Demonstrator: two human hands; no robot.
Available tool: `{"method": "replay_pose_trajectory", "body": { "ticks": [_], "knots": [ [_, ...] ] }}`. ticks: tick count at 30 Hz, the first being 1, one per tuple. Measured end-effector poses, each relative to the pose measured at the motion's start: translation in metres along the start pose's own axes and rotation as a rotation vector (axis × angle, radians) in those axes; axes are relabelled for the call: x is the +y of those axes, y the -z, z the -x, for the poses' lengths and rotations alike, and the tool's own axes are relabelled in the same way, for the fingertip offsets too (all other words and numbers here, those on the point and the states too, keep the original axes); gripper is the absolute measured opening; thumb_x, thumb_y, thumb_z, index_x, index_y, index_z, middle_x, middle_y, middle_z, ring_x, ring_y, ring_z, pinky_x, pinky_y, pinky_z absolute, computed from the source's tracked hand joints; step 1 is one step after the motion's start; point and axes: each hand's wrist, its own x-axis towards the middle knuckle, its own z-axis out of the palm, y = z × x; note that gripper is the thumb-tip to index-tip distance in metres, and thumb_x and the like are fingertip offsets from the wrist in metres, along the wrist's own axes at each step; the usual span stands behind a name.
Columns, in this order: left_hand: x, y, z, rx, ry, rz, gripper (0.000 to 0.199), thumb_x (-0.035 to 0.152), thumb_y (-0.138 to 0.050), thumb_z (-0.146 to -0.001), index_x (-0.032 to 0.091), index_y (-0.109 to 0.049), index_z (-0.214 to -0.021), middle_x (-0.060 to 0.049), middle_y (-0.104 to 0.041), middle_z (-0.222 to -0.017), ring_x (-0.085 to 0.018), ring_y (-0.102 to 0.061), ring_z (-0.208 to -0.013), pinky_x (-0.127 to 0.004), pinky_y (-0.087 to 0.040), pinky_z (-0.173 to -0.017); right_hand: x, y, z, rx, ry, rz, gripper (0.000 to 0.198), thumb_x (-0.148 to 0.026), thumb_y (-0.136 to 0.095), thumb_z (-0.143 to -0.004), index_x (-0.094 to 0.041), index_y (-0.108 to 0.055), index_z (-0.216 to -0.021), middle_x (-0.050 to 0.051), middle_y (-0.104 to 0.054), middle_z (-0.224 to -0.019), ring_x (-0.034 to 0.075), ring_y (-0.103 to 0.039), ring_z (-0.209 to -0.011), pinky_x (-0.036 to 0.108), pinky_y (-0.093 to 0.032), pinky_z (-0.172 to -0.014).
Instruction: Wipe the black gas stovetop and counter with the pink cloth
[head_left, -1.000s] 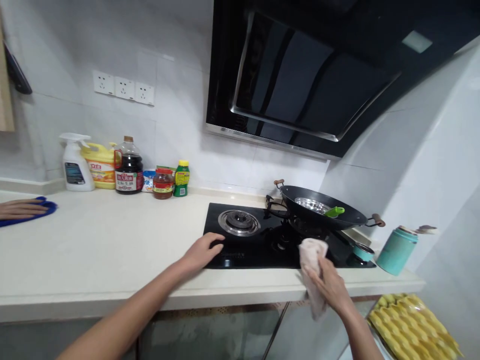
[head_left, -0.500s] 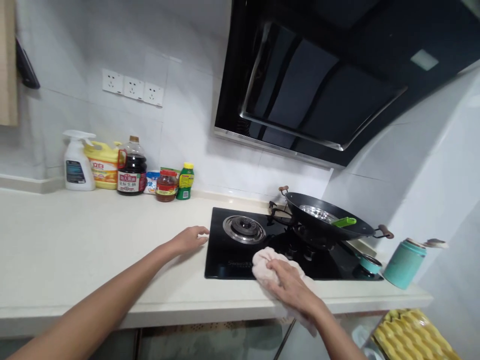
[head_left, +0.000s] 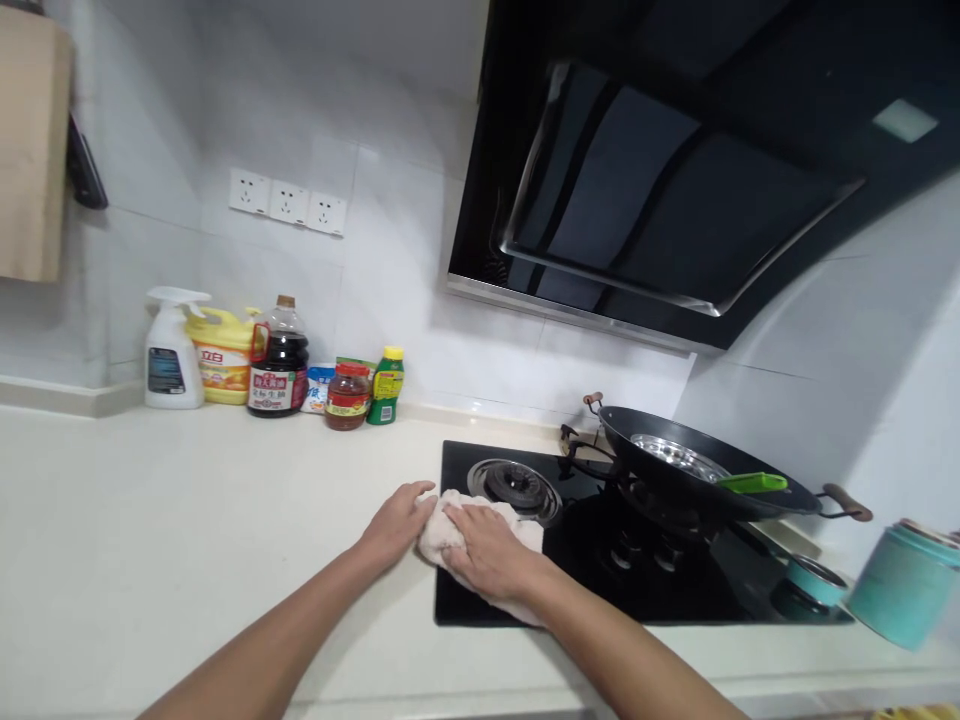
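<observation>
Pale pink cloth lies bunched on the front left corner of the black glass stove, its left edge reaching the stove's rim next to the countertop. Right hand: palm down over the cloth, thumb and fingers partly spread with the fabric gathered beneath and between them; it has hold of the cloth, firmness not determinable. Left hand: fingers loosely extended, grasping nothing, beside the stove's left edge; whether the fingertips touch the cloth cannot be told.

Left burner sits just behind the cloth. Wok stands at the right rear of the stove, containing a shiny metal utensil and a green handle. Teal cup and teal canister are at far right. Along the wall, left: 1 white spray bottle, 1 yellow jug, 1 dark sauce bottle.
</observation>
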Motion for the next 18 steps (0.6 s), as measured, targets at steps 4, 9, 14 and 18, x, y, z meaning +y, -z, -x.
{"method": "replay_pose_trajectory", "body": {
  "ticks": [4, 9, 14, 18],
  "knots": [
    [-0.007, -0.009, -0.003, 0.083, -0.040, 0.007, 0.052, 0.045, -0.042, -0.092, 0.016, -0.059, -0.131, -0.013, -0.062, -0.133, -0.026, -0.055, -0.128, -0.044, -0.040, -0.114, 0.012, -0.011, -0.051, -0.009, 0.049, 0.069, 0.054, -0.044, -0.037, -0.099, -0.018, -0.042, -0.146, 0.018, -0.055, -0.133, 0.034, -0.050, -0.120, 0.053, -0.038, -0.103],
    [-0.012, -0.008, 0.000, 0.205, -0.124, -0.042, 0.041, 0.044, -0.044, -0.096, 0.024, -0.061, -0.128, -0.010, -0.061, -0.130, -0.027, -0.054, -0.126, -0.049, -0.042, -0.111, 0.039, -0.021, -0.112, -0.059, 0.108, 0.048, 0.051, -0.039, -0.037, -0.100, -0.019, -0.044, -0.146, 0.016, -0.056, -0.139, 0.030, -0.050, -0.125, 0.048, -0.036, -0.108],
    [-0.011, -0.007, 0.007, 0.152, -0.158, -0.123, 0.039, 0.043, -0.044, -0.099, 0.026, -0.058, -0.131, -0.010, -0.057, -0.132, -0.027, -0.053, -0.127, -0.049, -0.044, -0.110, 0.082, -0.025, -0.169, -0.080, 0.111, 0.006, 0.055, -0.039, -0.035, -0.102, -0.015, -0.040, -0.151, 0.015, -0.047, -0.153, 0.027, -0.043, -0.138, 0.043, -0.028, -0.116],
    [-0.008, -0.007, 0.014, 0.053, -0.165, -0.194, 0.038, 0.044, -0.044, -0.101, 0.026, -0.058, -0.132, -0.011, -0.054, -0.137, -0.027, -0.055, -0.126, -0.048, -0.048, -0.106, 0.120, -0.030, -0.207, -0.064, 0.071, -0.045, 0.052, -0.038, -0.037, -0.102, -0.016, -0.045, -0.148, 0.014, -0.049, -0.152, 0.027, -0.046, -0.136, 0.043, -0.030, -0.115]
  ]
}}
